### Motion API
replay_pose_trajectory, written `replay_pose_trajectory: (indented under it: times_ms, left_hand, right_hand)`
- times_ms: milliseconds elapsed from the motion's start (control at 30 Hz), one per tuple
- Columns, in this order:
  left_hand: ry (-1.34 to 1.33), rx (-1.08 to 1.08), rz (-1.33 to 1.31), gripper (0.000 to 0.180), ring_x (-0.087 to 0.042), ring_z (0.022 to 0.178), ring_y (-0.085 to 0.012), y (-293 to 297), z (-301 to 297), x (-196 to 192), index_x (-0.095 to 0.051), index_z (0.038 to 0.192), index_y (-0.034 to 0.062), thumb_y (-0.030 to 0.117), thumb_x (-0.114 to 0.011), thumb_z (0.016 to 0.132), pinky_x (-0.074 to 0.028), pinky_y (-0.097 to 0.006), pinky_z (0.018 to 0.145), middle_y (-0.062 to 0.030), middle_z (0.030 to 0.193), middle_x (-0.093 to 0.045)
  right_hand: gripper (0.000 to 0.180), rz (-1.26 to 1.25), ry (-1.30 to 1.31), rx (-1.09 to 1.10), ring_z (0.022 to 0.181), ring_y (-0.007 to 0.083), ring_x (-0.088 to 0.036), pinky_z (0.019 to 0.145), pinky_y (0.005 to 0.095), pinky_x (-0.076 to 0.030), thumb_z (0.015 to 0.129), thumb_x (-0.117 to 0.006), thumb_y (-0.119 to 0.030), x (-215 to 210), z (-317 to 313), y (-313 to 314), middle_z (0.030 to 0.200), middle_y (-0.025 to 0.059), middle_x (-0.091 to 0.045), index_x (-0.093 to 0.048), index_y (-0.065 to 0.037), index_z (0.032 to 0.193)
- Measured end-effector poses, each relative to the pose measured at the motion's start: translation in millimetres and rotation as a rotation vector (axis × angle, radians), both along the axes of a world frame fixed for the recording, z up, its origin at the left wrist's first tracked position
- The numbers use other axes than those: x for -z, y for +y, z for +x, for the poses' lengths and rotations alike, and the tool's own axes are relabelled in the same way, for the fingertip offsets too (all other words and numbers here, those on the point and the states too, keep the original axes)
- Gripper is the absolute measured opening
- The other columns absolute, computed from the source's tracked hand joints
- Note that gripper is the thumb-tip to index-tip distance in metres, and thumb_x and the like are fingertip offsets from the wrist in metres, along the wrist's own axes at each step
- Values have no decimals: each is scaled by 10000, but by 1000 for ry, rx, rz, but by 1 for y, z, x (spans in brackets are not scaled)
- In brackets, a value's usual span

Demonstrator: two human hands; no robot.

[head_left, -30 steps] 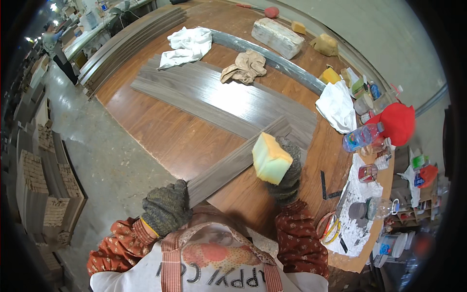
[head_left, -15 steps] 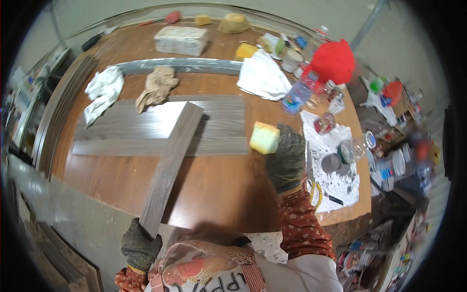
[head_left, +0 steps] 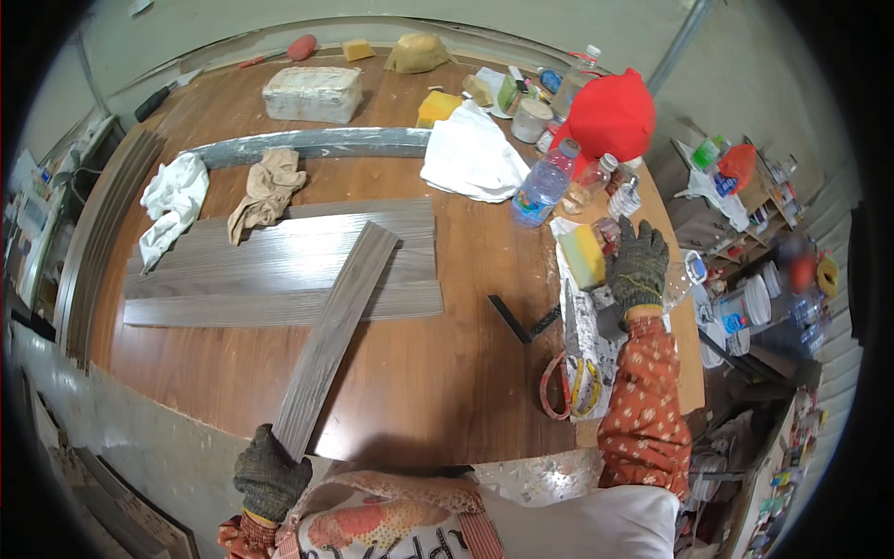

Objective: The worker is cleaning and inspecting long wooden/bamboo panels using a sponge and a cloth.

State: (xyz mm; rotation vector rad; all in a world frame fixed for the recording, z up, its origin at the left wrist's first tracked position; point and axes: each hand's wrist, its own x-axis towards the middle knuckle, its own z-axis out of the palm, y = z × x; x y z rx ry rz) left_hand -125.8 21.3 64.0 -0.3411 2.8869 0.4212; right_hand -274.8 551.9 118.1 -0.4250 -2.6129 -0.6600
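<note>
We see a narrow plank [head_left: 333,340] lying across wider planks [head_left: 279,265] on the surface [head_left: 447,373], rags [head_left: 265,186] behind, bottles [head_left: 543,186] to the right.

Sponge [head_left: 585,255]: yellow, green edge. Plank [head_left: 333,339]: grey wood-grain. Gloves [head_left: 639,268]: dark olive knit. Sleeve [head_left: 644,410]: orange-red, small white print. Desk [head_left: 438,373]: reddish-brown wood grain. Cloth [head_left: 470,158]: white. Bottle [head_left: 543,184]: clear blue.

The right hand [head_left: 639,270] has carried the yellow foam sponge [head_left: 584,256] rightward, away from the grey wooden plank [head_left: 331,340], toward the desk's cluttered edge.
</note>
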Motion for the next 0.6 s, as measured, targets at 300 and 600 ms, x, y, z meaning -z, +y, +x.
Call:
replay_pose_trajectory:
  times_ms: [300, 600]
  left_hand:
    - [-104, -18, 64, 610, -656, 735, -393, 16, -19, -22, -512, 1095, -20, 309, -735, 633, -509, -472, 660, -210, 767, -650]
    - [-97, -50, 94, 663, -663, 749, -393, 13, -21, -20, -518, 1088, -4, 359, -782, 600, -514, -480, 670, -217, 774, -652]
  right_hand:
    - [184, -85, -314, 19, 821, 362, -657, 707, 478, -506, 831, -560, -233, 27, -34, 84, 854, 183, -674, -659, -100, 913]
    - [262, -811, -41, -157, 754, 255, -622, 718, 443, -498, 881, -528, -138, -54, -3, 16, 854, 140, -611, -598, -45, 1116]
